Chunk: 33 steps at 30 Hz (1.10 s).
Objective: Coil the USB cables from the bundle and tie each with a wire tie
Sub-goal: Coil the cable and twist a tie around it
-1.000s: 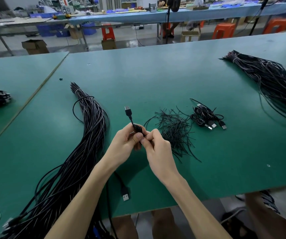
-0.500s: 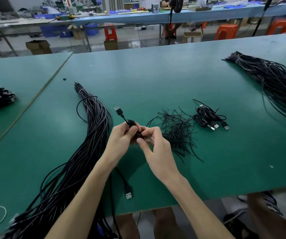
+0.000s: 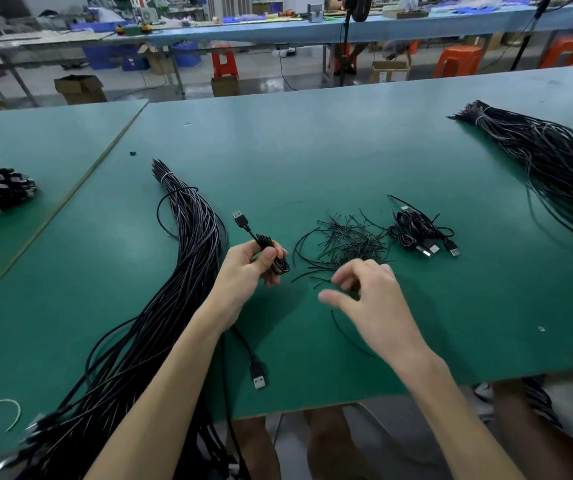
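Above the green bench (image 3: 312,143), a coiled USB cable (image 3: 265,241) is held in the left grip (image 3: 243,275).
Its fingers are curled round the coil; the right grip (image 3: 371,299) is spread loosely over the wire ties (image 3: 347,237), near the cable bundle (image 3: 188,271).

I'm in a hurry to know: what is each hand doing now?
Left hand: holding a coiled cable.
Right hand: open, empty, above the wire ties.
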Each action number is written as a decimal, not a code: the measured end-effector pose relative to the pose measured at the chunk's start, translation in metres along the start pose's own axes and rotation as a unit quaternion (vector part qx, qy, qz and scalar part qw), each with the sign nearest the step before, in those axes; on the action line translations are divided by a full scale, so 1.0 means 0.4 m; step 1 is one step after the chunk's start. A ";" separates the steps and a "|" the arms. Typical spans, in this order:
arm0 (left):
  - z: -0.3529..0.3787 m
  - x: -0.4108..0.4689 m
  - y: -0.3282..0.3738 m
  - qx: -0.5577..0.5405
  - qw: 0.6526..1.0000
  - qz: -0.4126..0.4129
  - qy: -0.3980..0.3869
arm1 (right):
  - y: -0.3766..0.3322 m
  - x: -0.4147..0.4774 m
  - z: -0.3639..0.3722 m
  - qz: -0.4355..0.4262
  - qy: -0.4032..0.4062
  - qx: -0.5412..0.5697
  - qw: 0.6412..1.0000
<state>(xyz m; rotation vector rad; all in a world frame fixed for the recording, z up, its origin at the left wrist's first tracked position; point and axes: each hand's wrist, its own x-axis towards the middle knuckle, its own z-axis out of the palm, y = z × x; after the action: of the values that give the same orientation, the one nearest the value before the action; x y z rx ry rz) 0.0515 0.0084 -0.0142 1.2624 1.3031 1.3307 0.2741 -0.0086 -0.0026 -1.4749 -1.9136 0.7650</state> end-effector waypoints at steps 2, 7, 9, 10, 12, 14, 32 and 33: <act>0.003 0.000 0.001 0.008 1.000 -0.002 0.001 | 0.002 -0.017 0.008 0.022 -0.038 -0.077 0.996; 0.004 0.000 0.002 0.023 1.000 -0.003 -0.004 | -0.023 -0.035 0.029 0.044 -0.046 -0.118 0.991; 0.006 0.000 0.001 0.026 1.000 -0.004 -0.013 | -0.036 -0.034 0.032 0.051 -0.062 -0.131 0.988; 0.006 -0.001 0.000 0.027 0.999 -0.006 -0.016 | -0.041 -0.031 0.033 0.055 -0.073 -0.139 0.986; 0.007 0.000 0.000 0.027 0.999 -0.007 -0.020 | -0.050 -0.022 0.033 0.061 -0.096 -0.163 0.980; 0.008 0.000 0.000 0.028 0.999 -0.007 -0.023 | -0.055 -0.015 0.037 0.057 -0.121 -0.211 0.968; 0.009 -0.007 0.006 -0.034 0.995 -0.019 -0.087 | -0.061 0.079 0.083 0.059 0.076 0.535 0.839; 0.007 -0.007 0.007 -0.034 0.995 -0.022 -0.090 | -0.054 0.075 0.090 0.057 0.084 0.550 0.829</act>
<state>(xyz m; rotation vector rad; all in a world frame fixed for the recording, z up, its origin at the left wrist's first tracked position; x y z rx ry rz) 0.0549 0.0057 -0.0120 1.2678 1.1442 1.1907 0.2271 0.0129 -0.0067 -0.8383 -0.8868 1.4054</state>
